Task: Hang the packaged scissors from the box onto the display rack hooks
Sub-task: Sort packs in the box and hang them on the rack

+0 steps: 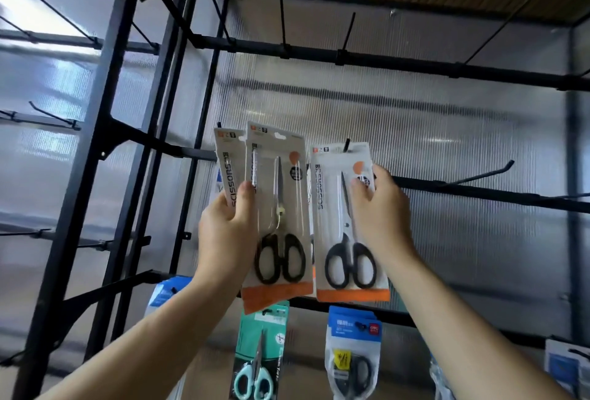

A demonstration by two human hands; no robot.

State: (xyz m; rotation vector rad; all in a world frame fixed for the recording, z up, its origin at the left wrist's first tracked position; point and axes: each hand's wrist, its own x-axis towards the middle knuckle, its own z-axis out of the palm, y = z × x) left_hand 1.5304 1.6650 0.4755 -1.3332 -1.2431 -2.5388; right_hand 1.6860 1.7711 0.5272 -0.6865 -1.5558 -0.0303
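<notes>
Up against a black metal display rack (415,65), the left hand (228,233) has its grip closed round a fanned stack of scissor packs (277,208), thumb across the glossy front. The right hand (380,208) pinches a single pack (344,240) by its edge. A thin hook (347,143) pokes through its top slot, and black oval handles show under clear plastic.

Daylight is glowing through the panel (447,131) behind the rack (383,62), glaring left of it; frame edges are bowing
</notes>
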